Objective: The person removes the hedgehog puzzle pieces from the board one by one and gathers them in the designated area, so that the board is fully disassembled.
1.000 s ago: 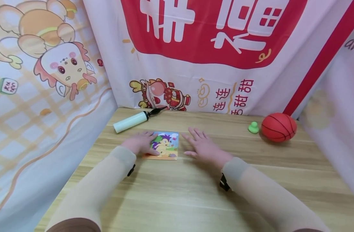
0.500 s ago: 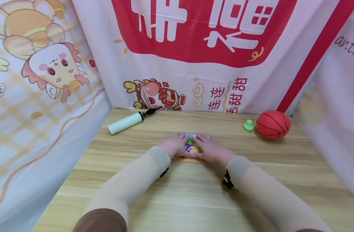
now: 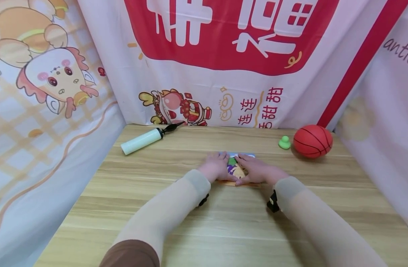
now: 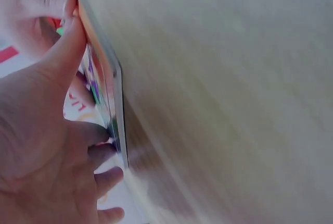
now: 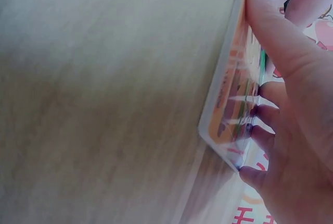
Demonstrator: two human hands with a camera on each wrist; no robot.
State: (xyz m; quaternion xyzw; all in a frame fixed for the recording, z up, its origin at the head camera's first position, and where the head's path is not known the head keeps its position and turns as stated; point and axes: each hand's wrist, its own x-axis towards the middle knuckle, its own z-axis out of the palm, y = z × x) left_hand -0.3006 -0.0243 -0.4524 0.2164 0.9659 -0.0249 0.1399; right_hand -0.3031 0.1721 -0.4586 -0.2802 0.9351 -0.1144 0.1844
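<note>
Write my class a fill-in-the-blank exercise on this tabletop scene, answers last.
The left hand and the ____ both touch the picture board.
The color of the ball is ____.
The color of the small toy is ____.
The pump lies to the ____ of the ball.

Missing words: right hand; red; green; left.

On the wooden table (image 3: 220,231) we see a pale pump (image 3: 142,142) with a black nozzle (image 3: 171,128), and a small green toy (image 3: 284,142) just beside a red ball (image 3: 313,141), before a printed cloth (image 3: 204,79).
</note>
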